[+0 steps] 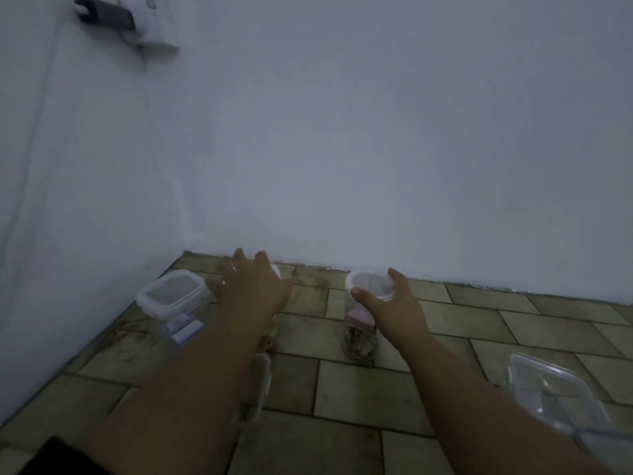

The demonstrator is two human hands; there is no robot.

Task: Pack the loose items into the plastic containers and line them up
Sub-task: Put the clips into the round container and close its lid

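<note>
1. Head view: the person is working on a tiled floor [359,385] against a pale wall [342,132], and the picture is dim and blurred.
2. The right hand [387,306] is gripping the lid end of a round clear container [368,286], its fingers [394,275] curled around the rim; pinkish and darker items are showing inside the container below.
3. The left hand [253,286] is reaching over a 2nd container that it is mostly hiding; only a white edge is showing beside the fingers, which are spread, and I cannot tell whether they are holding it.
4. A lidded square container [173,296] with packed items is standing near the left wall, looking finished.
5. A clear square lid or box [555,392] is lying well apart at lower right, seemingly empty.
6. Judging by this, packing is largely done; lining up the 2 held containers beside the square one, and dealing with the lower-right piece, is remaining.
</note>
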